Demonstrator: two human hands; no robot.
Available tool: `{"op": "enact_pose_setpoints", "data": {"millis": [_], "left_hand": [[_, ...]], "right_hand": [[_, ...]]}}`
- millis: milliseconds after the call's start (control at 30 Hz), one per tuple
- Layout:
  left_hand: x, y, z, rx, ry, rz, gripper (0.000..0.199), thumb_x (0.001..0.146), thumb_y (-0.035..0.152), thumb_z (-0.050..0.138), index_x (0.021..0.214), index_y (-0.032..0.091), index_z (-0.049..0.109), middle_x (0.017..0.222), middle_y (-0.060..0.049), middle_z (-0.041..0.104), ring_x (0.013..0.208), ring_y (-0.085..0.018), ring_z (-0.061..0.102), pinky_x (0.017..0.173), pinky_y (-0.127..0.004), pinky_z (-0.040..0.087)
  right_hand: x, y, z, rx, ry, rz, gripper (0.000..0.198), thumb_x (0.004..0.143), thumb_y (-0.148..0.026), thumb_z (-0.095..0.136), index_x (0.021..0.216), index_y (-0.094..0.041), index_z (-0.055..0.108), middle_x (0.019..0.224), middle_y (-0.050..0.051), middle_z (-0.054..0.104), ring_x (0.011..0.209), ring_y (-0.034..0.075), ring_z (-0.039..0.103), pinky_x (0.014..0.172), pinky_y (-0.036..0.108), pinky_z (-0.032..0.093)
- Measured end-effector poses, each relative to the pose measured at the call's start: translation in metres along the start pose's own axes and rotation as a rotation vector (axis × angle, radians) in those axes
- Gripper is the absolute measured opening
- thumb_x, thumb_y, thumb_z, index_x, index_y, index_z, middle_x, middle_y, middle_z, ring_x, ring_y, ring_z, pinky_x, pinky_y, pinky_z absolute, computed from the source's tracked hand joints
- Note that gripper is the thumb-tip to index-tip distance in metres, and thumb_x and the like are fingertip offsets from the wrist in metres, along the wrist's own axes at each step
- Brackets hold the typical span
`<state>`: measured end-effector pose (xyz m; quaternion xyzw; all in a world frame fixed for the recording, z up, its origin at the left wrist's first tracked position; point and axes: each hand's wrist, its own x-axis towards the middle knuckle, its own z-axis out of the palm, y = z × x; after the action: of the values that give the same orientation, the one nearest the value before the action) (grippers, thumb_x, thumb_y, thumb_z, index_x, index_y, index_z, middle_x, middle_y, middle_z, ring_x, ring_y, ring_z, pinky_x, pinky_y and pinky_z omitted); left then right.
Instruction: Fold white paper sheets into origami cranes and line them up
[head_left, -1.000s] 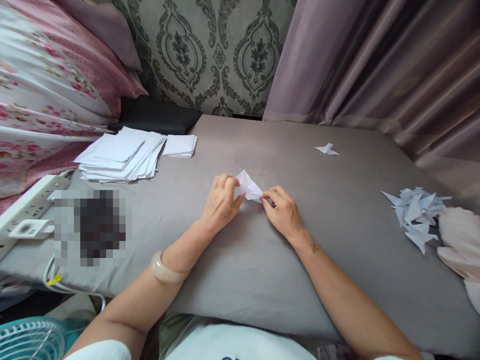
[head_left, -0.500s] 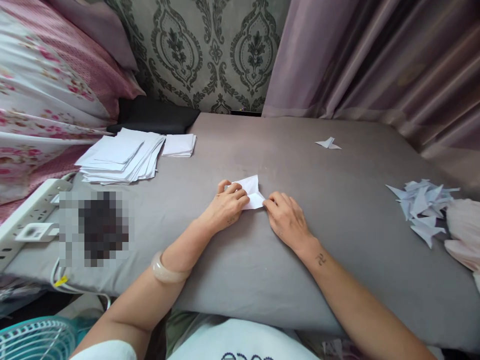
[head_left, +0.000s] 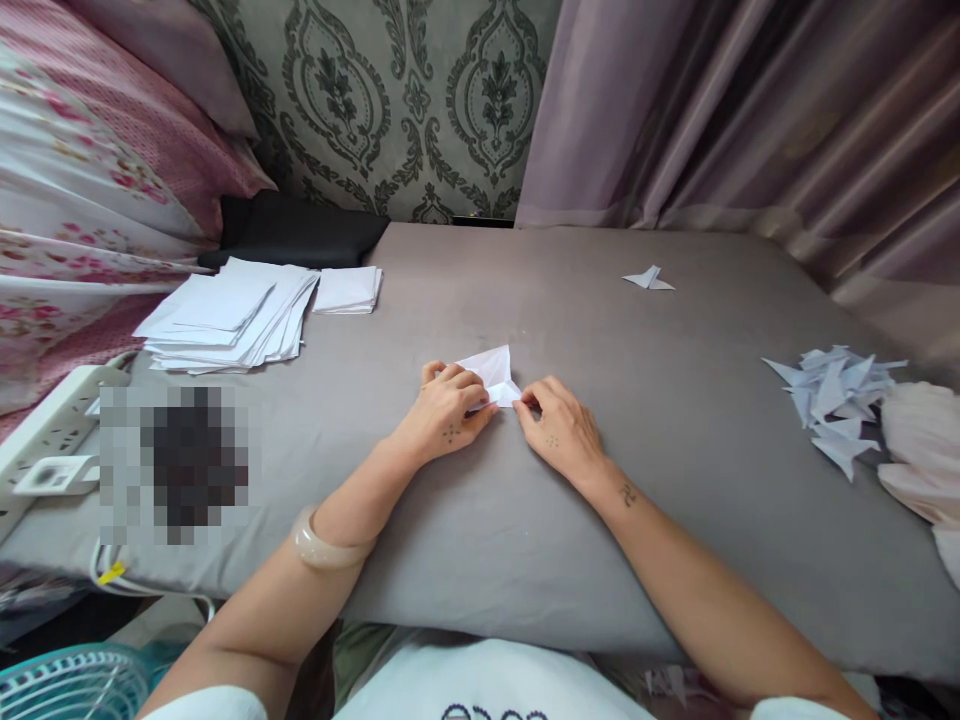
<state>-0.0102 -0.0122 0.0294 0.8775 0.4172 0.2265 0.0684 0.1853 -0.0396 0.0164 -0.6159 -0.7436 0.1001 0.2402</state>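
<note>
A small sheet of white paper (head_left: 495, 368), partly folded, lies on the grey-covered surface between my hands. My left hand (head_left: 452, 408) covers its left side, with the fingers curled over it and the thumb at its near edge. With thumb and forefinger together, my right hand (head_left: 556, 420) pinches the paper's near right corner. The upper part of the paper stands out as a pointed flap. Part of the sheet is hidden under the left fingers.
White paper stacks (head_left: 225, 315) and a smaller stack (head_left: 349, 290) lie at the left. One folded paper piece (head_left: 649, 279) sits at the back right; several more form a pile (head_left: 836, 390) at the far right. A power strip (head_left: 52, 430) and a fan (head_left: 71, 685) are at the left edge.
The paper's near edge is folded up further, and the left thumb has moved onto that edge. My right hand keeps its pinch at the corner. The whole view has shifted slightly.
</note>
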Motion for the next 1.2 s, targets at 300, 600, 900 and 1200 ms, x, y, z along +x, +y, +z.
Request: {"op": "enact_pose_setpoints", "data": {"millis": [300,600,900,1200], "left_hand": [[-0.001,-0.007,-0.015,-0.048,-0.12,0.001,0.017,0.073,0.013,0.054,0.087,0.021,0.062,0.092,-0.002,0.071,0.096,-0.021,0.058,0.094,-0.044,0.025],[0.0,-0.012,-0.011,-0.039,-0.085,-0.017,0.014,0.085,0.024,0.052,0.079,0.019,0.063,0.088,-0.003,0.072,0.09,-0.02,0.059,0.091,-0.043,0.026],[-0.002,-0.018,-0.013,-0.046,-0.132,0.044,0.021,0.075,0.008,0.051,0.083,0.022,0.064,0.097,-0.001,0.07,0.097,-0.019,0.056,0.095,-0.043,0.025],[-0.001,-0.005,0.003,0.101,0.179,-0.006,0.04,0.088,0.035,0.057,0.123,0.017,0.048,0.128,-0.017,0.048,0.113,-0.028,0.044,0.095,-0.043,0.033]], "right_hand": [[-0.003,-0.003,-0.003,0.044,-0.077,-0.266,0.029,0.091,-0.008,0.041,0.098,-0.022,0.066,0.099,0.006,0.064,0.092,0.018,0.053,0.076,0.029,0.044],[-0.01,-0.006,-0.011,-0.022,-0.073,-0.28,0.028,0.084,-0.007,0.047,0.097,-0.023,0.066,0.097,0.004,0.066,0.088,0.019,0.054,0.074,0.03,0.043],[-0.01,-0.006,-0.009,-0.136,-0.088,-0.337,0.043,0.082,-0.008,0.046,0.117,-0.027,0.062,0.101,0.006,0.06,0.087,0.021,0.05,0.074,0.033,0.041],[-0.008,-0.004,-0.01,-0.059,-0.122,-0.315,0.033,0.084,-0.011,0.047,0.105,-0.024,0.068,0.104,0.007,0.061,0.089,0.021,0.051,0.077,0.035,0.044]]}}
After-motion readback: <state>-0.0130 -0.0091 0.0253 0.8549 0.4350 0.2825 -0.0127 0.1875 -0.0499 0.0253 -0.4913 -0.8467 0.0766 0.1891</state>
